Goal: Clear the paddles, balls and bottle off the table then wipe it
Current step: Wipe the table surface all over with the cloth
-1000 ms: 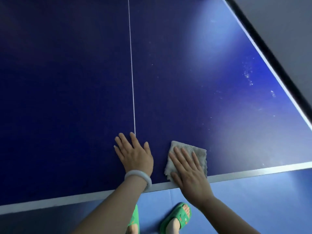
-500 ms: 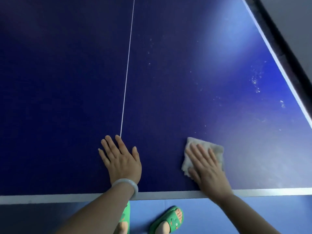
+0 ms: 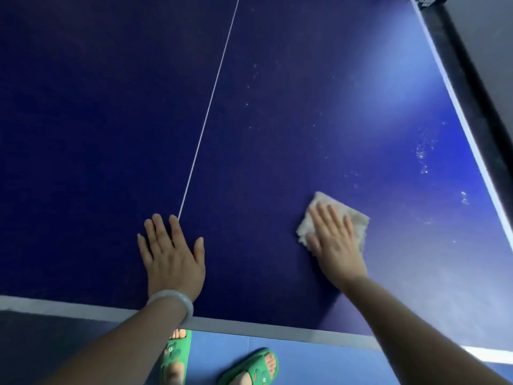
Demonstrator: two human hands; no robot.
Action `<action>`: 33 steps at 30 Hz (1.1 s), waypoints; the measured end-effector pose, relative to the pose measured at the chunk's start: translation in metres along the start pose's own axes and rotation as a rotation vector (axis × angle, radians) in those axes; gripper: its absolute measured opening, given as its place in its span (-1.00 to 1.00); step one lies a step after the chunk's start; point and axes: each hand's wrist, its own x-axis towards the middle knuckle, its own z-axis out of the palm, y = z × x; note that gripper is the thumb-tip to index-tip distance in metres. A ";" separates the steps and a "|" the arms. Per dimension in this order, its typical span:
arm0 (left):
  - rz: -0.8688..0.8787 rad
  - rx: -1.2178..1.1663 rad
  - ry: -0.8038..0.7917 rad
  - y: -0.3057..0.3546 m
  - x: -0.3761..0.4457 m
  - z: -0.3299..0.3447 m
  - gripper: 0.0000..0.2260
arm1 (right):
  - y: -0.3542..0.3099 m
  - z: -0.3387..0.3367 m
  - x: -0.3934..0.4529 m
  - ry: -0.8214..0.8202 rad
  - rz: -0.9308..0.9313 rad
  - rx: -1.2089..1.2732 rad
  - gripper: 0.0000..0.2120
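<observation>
My right hand (image 3: 334, 240) lies flat with straight fingers, pressing the cloth (image 3: 337, 218) onto the blue table (image 3: 277, 134), right of the white centre line (image 3: 208, 112). My left hand (image 3: 173, 254) is spread, palm down, holding nothing, braced near the table's near edge where the line ends. No paddles, balls or bottle show here, so I judge I am at the wiping stage. Pale specks (image 3: 422, 159) sit further out toward the right edge, well apart from the cloth. The risk: with only a flat palm on it, the cloth could bunch or slip from under my fingers, and I may skip those specks if I don't reach far enough.
</observation>
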 end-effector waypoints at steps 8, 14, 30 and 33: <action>-0.006 -0.008 0.027 0.000 0.001 -0.001 -0.34 | -0.085 0.018 0.005 0.047 0.194 0.017 -0.43; -0.008 0.000 0.034 0.000 0.000 -0.002 -0.34 | -0.041 0.003 0.010 -0.070 -0.511 -0.035 -0.47; -0.006 0.003 0.009 0.001 0.000 0.000 -0.33 | -0.100 0.023 -0.015 -0.062 -0.197 0.003 -0.43; 0.003 -0.006 0.011 0.000 -0.001 -0.001 -0.33 | -0.039 0.012 -0.022 -0.019 -0.109 -0.012 -0.45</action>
